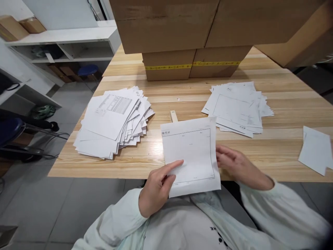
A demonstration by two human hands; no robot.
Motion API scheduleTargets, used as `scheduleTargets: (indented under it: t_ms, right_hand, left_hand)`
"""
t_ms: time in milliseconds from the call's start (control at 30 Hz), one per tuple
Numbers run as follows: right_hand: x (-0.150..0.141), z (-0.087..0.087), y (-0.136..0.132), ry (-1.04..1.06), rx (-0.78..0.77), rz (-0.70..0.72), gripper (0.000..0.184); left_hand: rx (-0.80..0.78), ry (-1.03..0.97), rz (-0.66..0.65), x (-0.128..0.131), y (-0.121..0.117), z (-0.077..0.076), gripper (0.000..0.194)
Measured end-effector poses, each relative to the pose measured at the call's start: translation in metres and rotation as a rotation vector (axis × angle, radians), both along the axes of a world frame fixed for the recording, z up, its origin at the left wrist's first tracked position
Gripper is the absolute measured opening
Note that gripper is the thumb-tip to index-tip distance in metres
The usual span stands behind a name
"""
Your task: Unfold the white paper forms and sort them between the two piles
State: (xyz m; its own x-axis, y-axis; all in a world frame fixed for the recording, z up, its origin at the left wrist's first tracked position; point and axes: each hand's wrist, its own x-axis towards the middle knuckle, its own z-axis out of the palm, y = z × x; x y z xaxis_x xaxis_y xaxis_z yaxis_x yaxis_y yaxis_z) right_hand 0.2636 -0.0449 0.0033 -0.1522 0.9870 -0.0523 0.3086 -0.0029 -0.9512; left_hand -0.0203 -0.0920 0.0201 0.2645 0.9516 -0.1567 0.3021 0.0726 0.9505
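1. Printed sheet (191, 152) is between the hands, over the near edge of the bench (179, 95).
2. Left hand (157, 187): grip clamped on the sheet's near-left corner, index finger and thumb on its top face.
3. Right hand (238, 165): at the sheet's right edge, fingertips partly behind it; can't tell if that grip is closed.
4. Sheet header, far-left corner: reads "账凭证". Ruled frame below; small print too fine to read.
5. Left paper pile (101, 119): fanned, top page has a printed table, illegible.
6. Right paper pile (235, 107): framed form on top, text illegible.
7. Far right: loose papers (316, 149) near the bench edge.
8. Far side: cardboard boxes (169, 31), yellow tape (169, 67) with dark print, unreadable.
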Motion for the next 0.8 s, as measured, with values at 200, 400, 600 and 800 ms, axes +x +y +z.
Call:
scheduleTargets:
  t_ms: [200, 400, 600, 800]
  right_hand:
    - [0.025, -0.004, 0.049, -0.035, 0.177, -0.521, 0.036]
    - [0.118, -0.015, 0.153, -0.285, 0.316, -0.739, 0.033]
    - [0.138, -0.053, 0.146, -0.644, 0.629, -0.834, 0.050]
    - [0.044, -0.038, 0.103, -0.711, 1.127, -0.523, 0.035]
  left_hand:
    - [0.069, -0.168, -0.037, 0.011, 0.015, 0.015, 0.042]
    - [0.526, 0.162, 0.431, -0.060, 0.053, 0.028, 0.018]
    - [0.597, 0.774, 0.495, -0.125, 0.111, 0.011, 0.031]
    - [0.411, 0.964, 0.533, -0.135, 0.123, -0.001, 0.049]
